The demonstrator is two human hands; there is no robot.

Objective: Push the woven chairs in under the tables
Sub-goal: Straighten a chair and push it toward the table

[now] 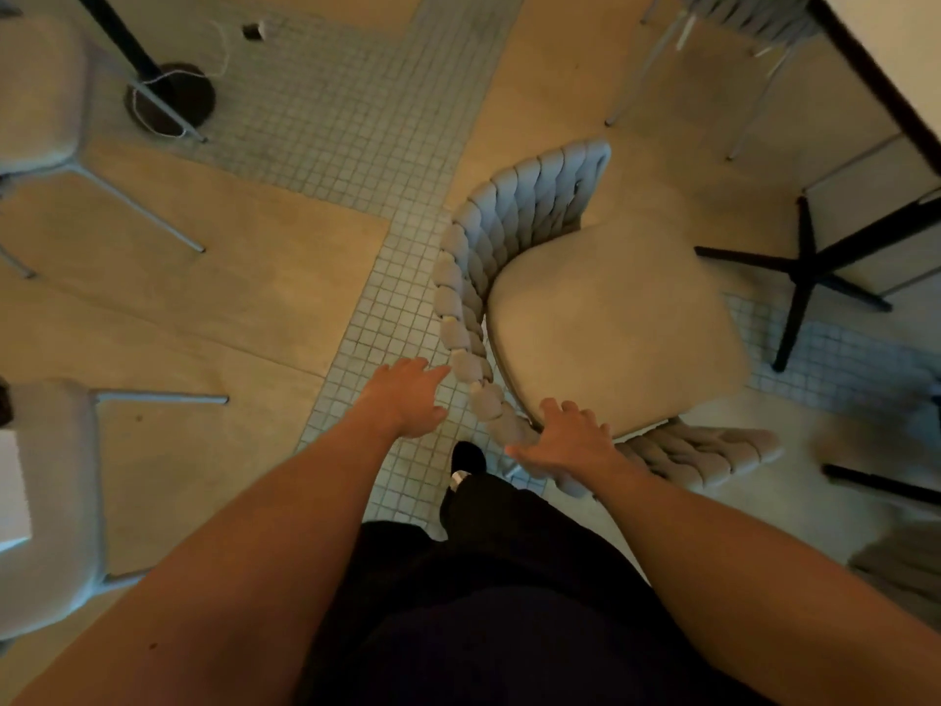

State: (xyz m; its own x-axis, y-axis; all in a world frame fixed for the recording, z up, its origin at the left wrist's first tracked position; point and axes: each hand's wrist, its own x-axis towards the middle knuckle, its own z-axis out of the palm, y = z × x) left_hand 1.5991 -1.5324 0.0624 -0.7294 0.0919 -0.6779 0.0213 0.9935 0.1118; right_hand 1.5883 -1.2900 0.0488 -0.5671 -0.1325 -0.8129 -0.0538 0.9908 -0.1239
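A woven chair [606, 318] with a beige seat cushion and a thick braided grey backrest stands in front of me, its seat facing a white table [896, 58] at the upper right. My left hand [407, 394] is stretched out with straight fingers, its fingertips at the braided rim of the backrest. My right hand [565, 440] lies spread over the lower end of the backrest, fingers reaching the edge of the seat cushion. The chair's legs are hidden under the seat.
The table's black cross base [804, 267] stands just right of the chair. Another woven chair [738, 22] sits at the top right. Two grey chairs [46, 94] stand at the left, beside a black round-footed pole [173, 94]. My shoe [466, 463] is on the tiled strip.
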